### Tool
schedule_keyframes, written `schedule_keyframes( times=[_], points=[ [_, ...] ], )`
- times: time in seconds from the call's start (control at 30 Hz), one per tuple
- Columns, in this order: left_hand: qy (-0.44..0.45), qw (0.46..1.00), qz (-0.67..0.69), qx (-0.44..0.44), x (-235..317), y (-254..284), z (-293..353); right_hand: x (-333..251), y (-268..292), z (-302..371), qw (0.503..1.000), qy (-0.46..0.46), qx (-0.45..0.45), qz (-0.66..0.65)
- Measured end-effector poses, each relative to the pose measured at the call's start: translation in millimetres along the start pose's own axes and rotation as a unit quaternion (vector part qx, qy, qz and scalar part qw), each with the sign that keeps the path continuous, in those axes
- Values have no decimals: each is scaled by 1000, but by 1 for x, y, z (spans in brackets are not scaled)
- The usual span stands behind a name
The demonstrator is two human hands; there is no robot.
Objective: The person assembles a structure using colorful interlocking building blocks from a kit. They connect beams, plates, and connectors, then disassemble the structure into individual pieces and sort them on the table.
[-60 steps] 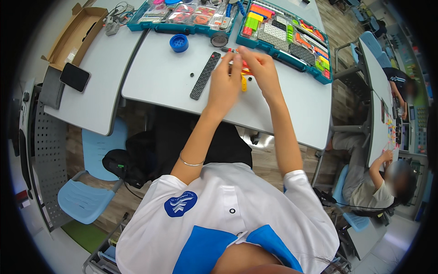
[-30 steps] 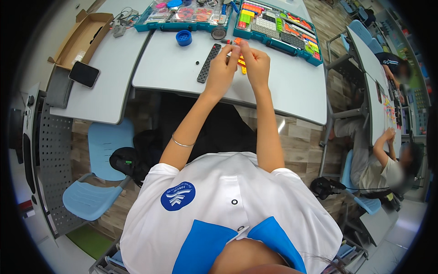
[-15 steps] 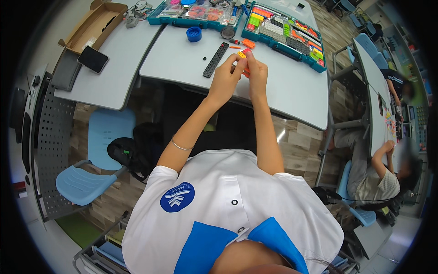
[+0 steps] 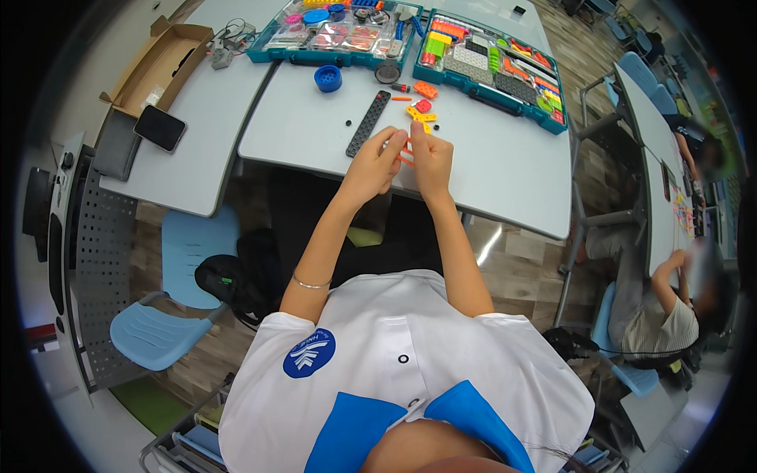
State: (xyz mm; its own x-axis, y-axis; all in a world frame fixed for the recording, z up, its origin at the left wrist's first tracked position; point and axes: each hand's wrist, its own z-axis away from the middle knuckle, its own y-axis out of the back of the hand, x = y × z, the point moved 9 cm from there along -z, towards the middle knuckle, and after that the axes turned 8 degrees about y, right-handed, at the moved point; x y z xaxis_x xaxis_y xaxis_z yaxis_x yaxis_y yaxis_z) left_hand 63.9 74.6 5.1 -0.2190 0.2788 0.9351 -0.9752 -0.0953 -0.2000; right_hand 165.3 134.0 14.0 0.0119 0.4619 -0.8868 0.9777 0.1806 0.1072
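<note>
Close together at the near edge of the table are my left hand (image 4: 371, 165) and my right hand (image 4: 432, 164), both closed. Between them slim orange building pieces (image 4: 406, 152) show, partly hidden by my fingers and thumbs. Just beyond my fingertips lie a yellow angled building piece (image 4: 421, 115) and a small red piece (image 4: 423, 105). A long dark grey perforated beam (image 4: 367, 124) rests to the left of my left hand. Farther back are an orange block (image 4: 426, 90), a thin orange rod (image 4: 401, 98) and a blue wheel (image 4: 328, 78).
Two teal-edged cases of building parts, the left case (image 4: 331, 57) and the right case (image 4: 493, 96), stand at the back. On the left table are a phone (image 4: 160, 128), a grey pouch (image 4: 118, 145) and an open cardboard box (image 4: 162, 71). Another person (image 4: 658, 327) works at the right.
Both hands have come nearer to my body. The yellow and red pieces that were at my fingertips now lie on the table, while orange pieces stay between my hands.
</note>
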Motion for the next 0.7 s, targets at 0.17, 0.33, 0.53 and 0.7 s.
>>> schedule_keyframes(
  times=[0.17, 0.33, 0.53, 0.7],
  points=[
    [46, 998, 31, -19, -16, 15, 2, 2, -19, 3, 995, -24, -99, 10],
    [54, 997, 53, -26, -14, 17, -5, 9, -21, 0, 990, -45, -131, -6],
    [23, 997, 67, -29, -13, 14, -13, 12, -18, 1, 991, -61, -120, -17],
    [-4, 996, 89, 4, -14, 17, -21, 6, -20, -1, 988, -73, -138, -3]
  ],
)
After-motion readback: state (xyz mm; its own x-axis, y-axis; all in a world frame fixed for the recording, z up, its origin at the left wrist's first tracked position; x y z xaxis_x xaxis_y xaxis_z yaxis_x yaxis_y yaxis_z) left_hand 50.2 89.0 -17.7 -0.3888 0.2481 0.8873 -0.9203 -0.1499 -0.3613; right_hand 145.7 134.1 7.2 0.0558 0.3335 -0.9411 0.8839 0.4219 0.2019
